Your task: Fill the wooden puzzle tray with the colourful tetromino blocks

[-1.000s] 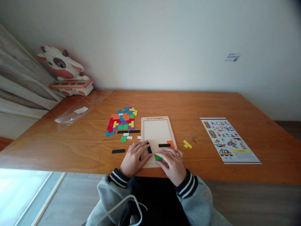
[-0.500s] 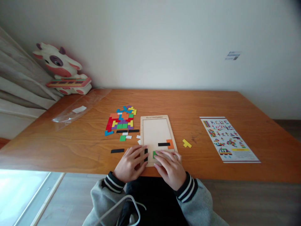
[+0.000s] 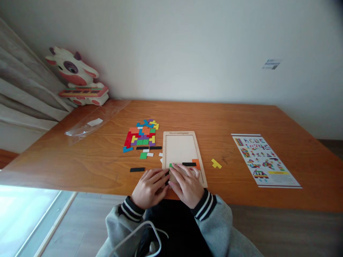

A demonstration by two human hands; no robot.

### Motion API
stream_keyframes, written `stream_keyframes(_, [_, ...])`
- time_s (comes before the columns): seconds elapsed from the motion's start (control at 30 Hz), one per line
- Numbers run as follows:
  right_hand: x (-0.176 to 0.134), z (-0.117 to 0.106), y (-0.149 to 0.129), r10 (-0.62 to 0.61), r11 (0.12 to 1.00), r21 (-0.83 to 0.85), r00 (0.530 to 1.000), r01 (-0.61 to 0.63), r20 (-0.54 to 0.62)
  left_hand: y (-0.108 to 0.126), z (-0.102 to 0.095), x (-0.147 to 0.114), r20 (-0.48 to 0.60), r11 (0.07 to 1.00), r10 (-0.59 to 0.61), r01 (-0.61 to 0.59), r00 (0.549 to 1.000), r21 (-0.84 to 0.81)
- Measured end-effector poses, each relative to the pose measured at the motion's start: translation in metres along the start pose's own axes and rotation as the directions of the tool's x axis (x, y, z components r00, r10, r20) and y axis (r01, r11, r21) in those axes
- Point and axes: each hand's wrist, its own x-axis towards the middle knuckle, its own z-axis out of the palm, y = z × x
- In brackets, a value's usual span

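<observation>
A shallow wooden puzzle tray lies on the table in front of me. My left hand rests over its lower left edge, fingers stretched out and touching a black strip that stands upright along the inner left side. With fingertips pressed down, my right hand holds a green piece beside the strip's upper end; most of that piece is hidden. Farther right in the tray, another black strip lies crosswise against an orange piece.
Left of the tray lie many coloured puzzle pieces and a loose black strip. A yellow piece and a printed pattern sheet are to the right. A clear plastic bag and a cow toy are at the back left.
My right hand has slid the green piece left and away from me, up beside the upright black strip. My left hand stays at the tray's left edge. The view has shifted slightly.
</observation>
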Motion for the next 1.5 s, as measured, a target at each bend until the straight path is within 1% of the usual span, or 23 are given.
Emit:
stream_keyframes(0.1, [0.002,0.000,0.000,0.001,1.000,-0.007,1.000,-0.001,0.011,0.001,-0.002,0.003,0.042,0.999,-0.033,0.032,0.999,0.019])
stream_keyframes(0.2, [0.003,-0.001,0.000,0.004,1.000,-0.026,1.000,-0.004,0.017,0.001,-0.002,0.004,0.040,0.999,-0.035,0.033,0.999,0.035])
stream_keyframes(0.4, [0.012,-0.001,-0.001,0.023,1.000,-0.012,1.000,-0.022,0.019,0.002,-0.002,0.003,-0.016,0.999,0.030,-0.030,0.999,0.019])
stream_keyframes(0.67, [0.020,0.005,-0.005,0.035,0.999,0.032,0.999,-0.035,0.015,0.003,0.002,0.001,-0.133,0.999,0.028,-0.032,0.991,-0.028])
stream_keyframes(0.8, [0.019,0.005,-0.004,0.007,0.998,0.061,1.000,-0.008,0.012,0.003,0.004,0.001,-0.169,0.998,0.026,-0.035,0.985,-0.050])
stream_keyframes(1.07, [0.023,0.003,0.002,-0.039,0.995,0.088,0.998,0.035,0.040,0.003,0.008,-0.001,-0.199,0.995,0.000,-0.020,0.980,-0.099])
stream_keyframes(1.3, [0.024,-0.001,0.002,-0.112,0.992,0.061,0.994,0.112,-0.001,0.003,0.008,-0.002,-0.209,0.996,0.004,-0.024,0.978,-0.091])
stream_keyframes(1.4, [0.016,-0.009,0.008,-0.106,0.990,0.081,0.992,0.112,-0.072,0.003,0.006,-0.001,-0.198,0.993,-0.042,0.019,0.979,-0.116])
stream_keyframes(1.5, [0.000,-0.017,0.028,-0.063,0.995,0.060,0.985,0.074,-0.159,-0.002,0.001,0.000,-0.205,0.981,-0.183,0.164,0.962,-0.104])
